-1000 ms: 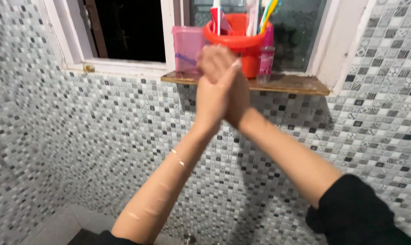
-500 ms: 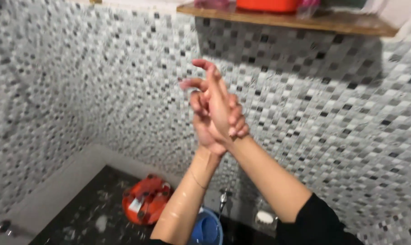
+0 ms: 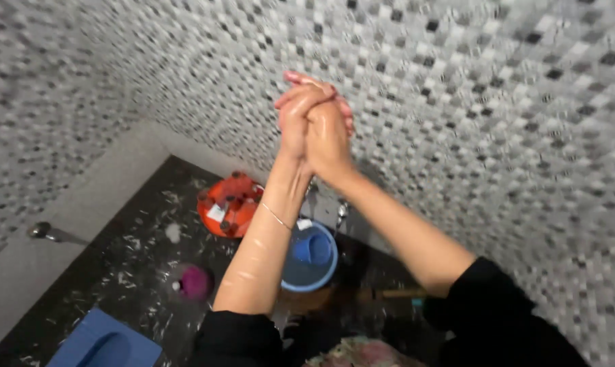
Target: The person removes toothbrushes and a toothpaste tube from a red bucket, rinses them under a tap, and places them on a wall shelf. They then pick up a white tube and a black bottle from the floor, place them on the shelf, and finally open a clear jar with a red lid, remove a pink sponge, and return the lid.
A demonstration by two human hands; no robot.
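My left hand (image 3: 296, 112) and my right hand (image 3: 328, 136) are pressed together palm to palm in front of the mosaic tile wall (image 3: 457, 88), fingers pointing up. Both look wet and shiny. Neither hand holds anything. A thin bracelet sits on my left forearm. Black sleeves are pushed up above both elbows.
Below on the dark speckled floor (image 3: 137, 272) stand an orange bucket (image 3: 227, 204) and a blue bucket (image 3: 311, 255) with a blue scoop inside, under a metal tap (image 3: 340, 212). A pink object (image 3: 194, 282) and a blue squat pan (image 3: 107, 343) lie at lower left.
The view has tilted down from the window shelf to the floor. My hands have stayed together, rubbing, and shifted from overlapped to palm against palm.
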